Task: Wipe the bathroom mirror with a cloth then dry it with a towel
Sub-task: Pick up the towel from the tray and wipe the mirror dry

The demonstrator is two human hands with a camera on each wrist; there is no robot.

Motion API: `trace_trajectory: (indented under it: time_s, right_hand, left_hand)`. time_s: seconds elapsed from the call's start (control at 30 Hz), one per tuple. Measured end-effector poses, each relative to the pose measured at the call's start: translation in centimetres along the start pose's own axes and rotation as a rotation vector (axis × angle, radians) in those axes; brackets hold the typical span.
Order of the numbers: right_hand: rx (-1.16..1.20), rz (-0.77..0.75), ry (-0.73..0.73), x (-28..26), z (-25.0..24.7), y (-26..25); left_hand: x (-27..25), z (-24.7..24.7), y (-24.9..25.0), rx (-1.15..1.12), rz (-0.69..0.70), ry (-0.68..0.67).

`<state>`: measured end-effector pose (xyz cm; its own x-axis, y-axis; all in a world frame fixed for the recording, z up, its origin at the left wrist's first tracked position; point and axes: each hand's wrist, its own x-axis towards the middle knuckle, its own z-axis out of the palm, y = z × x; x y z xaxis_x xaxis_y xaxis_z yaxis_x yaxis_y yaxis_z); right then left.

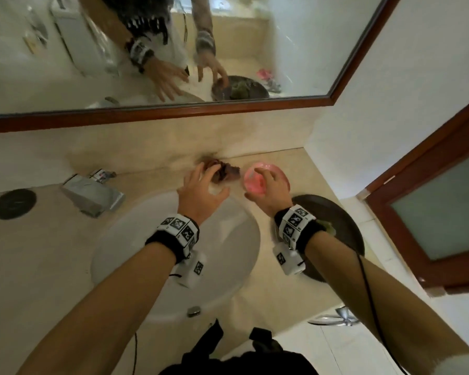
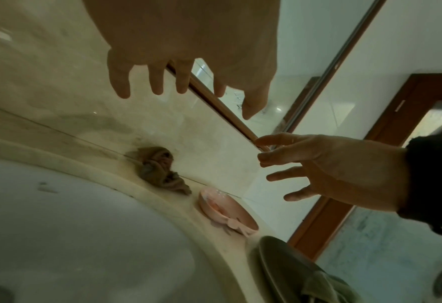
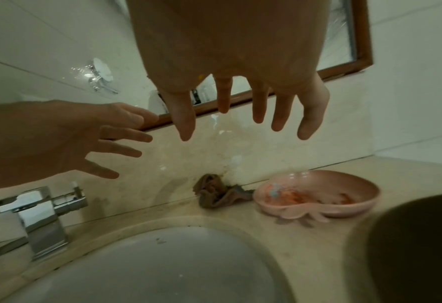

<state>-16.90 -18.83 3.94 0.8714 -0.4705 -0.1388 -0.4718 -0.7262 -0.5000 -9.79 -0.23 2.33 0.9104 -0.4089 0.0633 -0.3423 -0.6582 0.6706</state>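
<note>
The wood-framed mirror (image 1: 295,50) hangs above the beige counter. A crumpled brown cloth (image 1: 226,170) lies against the back wall, also seen in the wrist views (image 2: 160,170) (image 3: 217,194). My left hand (image 1: 203,182) hovers over it with fingers spread, holding nothing and not touching it. My right hand (image 1: 268,185) floats beside it above a pink soap dish (image 1: 251,180), fingers straight and empty. A greenish towel (image 2: 326,287) lies on a dark round plate (image 1: 344,220) at the right, mostly hidden by my right wrist in the head view.
A white sink (image 1: 228,253) lies under my forearms, with a chrome faucet (image 1: 92,193) to its left. A dark round cover (image 1: 13,203) sits at the far left of the counter. A wood-framed glass door (image 1: 439,207) stands at the right.
</note>
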Motion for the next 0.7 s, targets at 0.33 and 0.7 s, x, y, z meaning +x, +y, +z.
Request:
trace_trajectory:
  time_s: [0.33,0.7]
  right_hand:
    - [0.071,0.141,0.074,-3.4,-7.0,12.5]
    - [0.009,0.190,-0.207,-4.5,-7.1,22.5]
  left_hand:
    - [-1.3,8.2,9.5,-0.029,0.197,-0.096]
    - [-5.5,15.8,14.3,0.118,0.124,-0.174]
